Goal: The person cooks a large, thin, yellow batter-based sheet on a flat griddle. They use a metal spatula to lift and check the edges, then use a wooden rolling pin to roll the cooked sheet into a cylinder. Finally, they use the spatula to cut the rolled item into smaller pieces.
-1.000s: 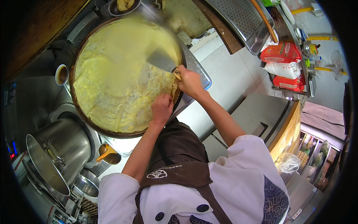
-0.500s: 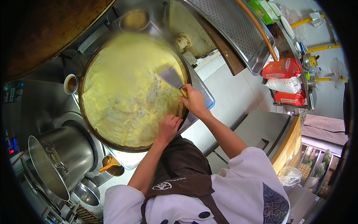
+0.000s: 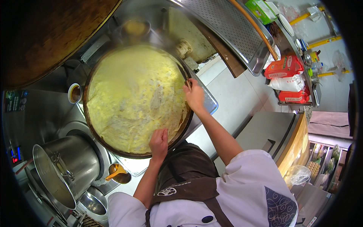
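Observation:
A large round yellow pancake (image 3: 132,98) fills a dark-rimmed round griddle (image 3: 88,113) in front of me. My right hand (image 3: 194,96) is closed around a scraper (image 3: 189,84) at the griddle's right rim. Only a bit of the scraper shows; its blade is hidden or edge-on. My left hand (image 3: 159,144) is over the pancake's near edge, its fingers curled together. Whatever those fingers may hold is hidden. Steam blurs the far part of the pancake.
A tall steel pot (image 3: 72,162) stands at the left, beside a small cup with an orange-handled utensil (image 3: 117,172). A bowl of brown sauce (image 3: 75,93) sits left of the griddle. A big raised lid (image 3: 56,34) hangs far left. A perforated tray (image 3: 230,30) is far right.
The scraper's broad blade, seen over the pancake before, no longer shows. My right hand has turned at the rim. My left hand has shifted left and its fingers have curled in.

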A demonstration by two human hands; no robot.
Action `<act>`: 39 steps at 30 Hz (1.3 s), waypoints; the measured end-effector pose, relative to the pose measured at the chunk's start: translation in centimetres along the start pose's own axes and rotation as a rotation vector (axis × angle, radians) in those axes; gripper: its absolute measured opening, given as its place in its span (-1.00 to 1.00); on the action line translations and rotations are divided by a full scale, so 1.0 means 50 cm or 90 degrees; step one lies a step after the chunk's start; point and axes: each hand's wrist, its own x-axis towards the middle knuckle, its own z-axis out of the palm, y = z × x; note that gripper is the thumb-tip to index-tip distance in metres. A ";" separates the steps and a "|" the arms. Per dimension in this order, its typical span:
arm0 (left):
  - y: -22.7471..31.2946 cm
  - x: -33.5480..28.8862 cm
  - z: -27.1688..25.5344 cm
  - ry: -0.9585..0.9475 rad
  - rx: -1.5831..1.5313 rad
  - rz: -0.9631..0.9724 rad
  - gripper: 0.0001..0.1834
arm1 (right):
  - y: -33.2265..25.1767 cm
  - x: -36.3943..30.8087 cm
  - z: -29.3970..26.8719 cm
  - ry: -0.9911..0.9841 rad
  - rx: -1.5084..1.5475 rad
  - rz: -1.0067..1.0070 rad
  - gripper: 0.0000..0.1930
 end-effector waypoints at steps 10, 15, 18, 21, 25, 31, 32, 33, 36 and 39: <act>-0.001 -0.066 -0.079 0.032 -0.048 -0.091 -0.89 | -0.004 -0.009 0.011 0.002 0.053 0.065 -0.68; -0.029 -0.155 -0.120 0.087 -0.023 -0.115 -0.90 | -0.026 0.048 0.059 0.019 0.040 0.003 -0.68; -0.044 -0.218 -0.149 0.090 -0.025 -0.198 -0.89 | -0.012 0.086 0.084 0.017 0.041 -0.034 -0.68; -0.057 -0.264 -0.169 0.115 -0.013 -0.238 -0.86 | 0.009 0.133 0.088 -0.016 0.051 -0.083 -0.69; -0.080 -0.308 -0.186 0.147 0.001 -0.275 -0.84 | 0.020 0.113 0.048 -0.015 -0.019 -0.077 -0.68; -0.083 -0.346 -0.190 0.139 -0.015 -0.331 -0.83 | 0.045 0.027 0.017 0.029 -0.032 -0.080 -0.66; -0.086 -0.353 -0.188 0.133 -0.014 -0.328 -0.82 | 0.037 0.038 0.026 0.033 -0.022 -0.080 -0.66; -0.091 -0.360 -0.184 0.127 -0.014 -0.324 -0.82 | 0.025 0.060 0.034 0.017 -0.023 -0.096 -0.67; -0.116 -0.398 -0.175 0.096 -0.002 -0.369 -0.81 | -0.032 0.110 0.043 -0.036 -0.038 -0.126 -0.69; -0.151 -0.442 -0.173 0.106 0.003 -0.397 -0.82 | -0.025 0.055 0.018 0.000 -0.107 -0.208 -0.69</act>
